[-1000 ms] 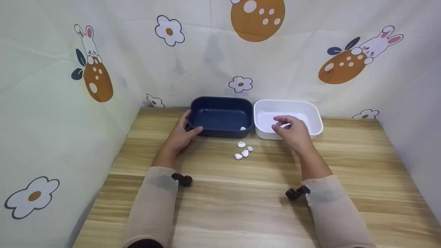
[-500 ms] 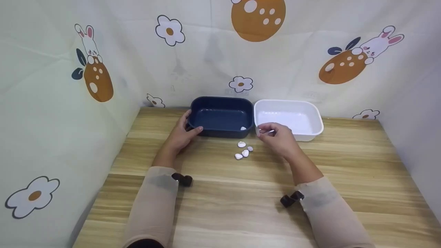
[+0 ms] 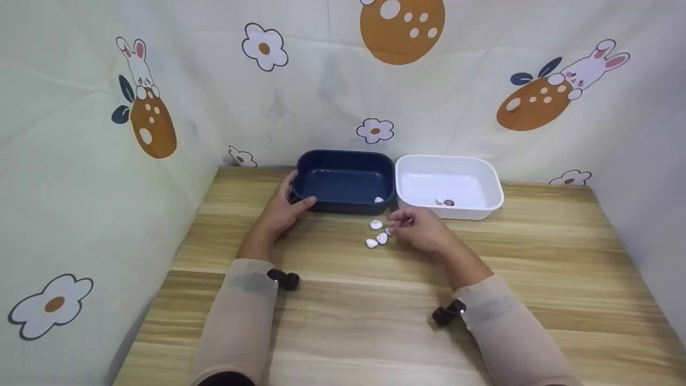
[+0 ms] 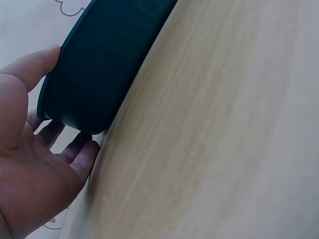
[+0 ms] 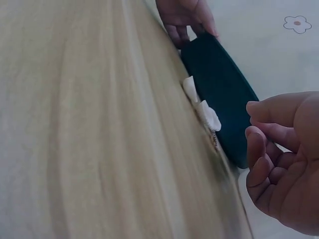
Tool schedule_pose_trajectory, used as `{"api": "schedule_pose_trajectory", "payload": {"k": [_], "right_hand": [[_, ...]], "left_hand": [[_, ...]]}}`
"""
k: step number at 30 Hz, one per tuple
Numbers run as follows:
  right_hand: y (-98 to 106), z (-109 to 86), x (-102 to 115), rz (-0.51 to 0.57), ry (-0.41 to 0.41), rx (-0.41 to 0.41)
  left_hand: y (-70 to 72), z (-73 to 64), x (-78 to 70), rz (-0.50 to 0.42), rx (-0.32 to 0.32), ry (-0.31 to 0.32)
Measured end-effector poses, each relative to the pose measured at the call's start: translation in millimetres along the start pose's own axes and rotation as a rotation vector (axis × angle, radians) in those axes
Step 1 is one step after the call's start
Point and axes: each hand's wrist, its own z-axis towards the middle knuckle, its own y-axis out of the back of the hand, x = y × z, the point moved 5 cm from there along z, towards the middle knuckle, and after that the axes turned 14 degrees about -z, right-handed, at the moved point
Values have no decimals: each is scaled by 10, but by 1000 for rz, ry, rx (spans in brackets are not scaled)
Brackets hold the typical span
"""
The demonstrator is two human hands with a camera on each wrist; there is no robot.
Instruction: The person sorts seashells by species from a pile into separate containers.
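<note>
My left hand (image 3: 283, 206) holds the left front corner of a dark blue tub (image 3: 348, 208), thumb on its front rim and fingers along its side. In the left wrist view, the thumb rests at the tub's rim (image 4: 53, 74) and the other fingertips lie near its base. My right hand (image 3: 423, 229) is low over the table beside several small white shells (image 3: 376, 224). Its thumb and forefinger stand apart with nothing between them in the right wrist view, and its fingertips overlap the rightmost shell (image 3: 388, 231) in the head view.
A white tub (image 3: 485, 213) stands right beside the blue one, with small brownish pieces (image 3: 448, 202) inside. One white shell (image 3: 379, 200) lies in the blue tub's front right corner. Behind both tubs hangs a printed cloth (image 3: 321, 102) at the wooden table's (image 3: 364, 311) back edge.
My right hand has come from over the white tub leftward and nearer, down to the shells, uncovering the brownish pieces in that tub. The left hand stays where it was.
</note>
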Motion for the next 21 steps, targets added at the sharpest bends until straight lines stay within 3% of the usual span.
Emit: {"api": "schedule_pose_trajectory", "payload": {"k": [8,15,21], "right_hand": [[-66,38,-69,-24,52,26],[-118,56,-96,-99,35,47],[-134,71,-70,-244,80,39]], "left_hand": [[-4,4,1,-4,10,1],[-5,-14,-9,8,4,6],[9,-17,6,14,-5,35]]}}
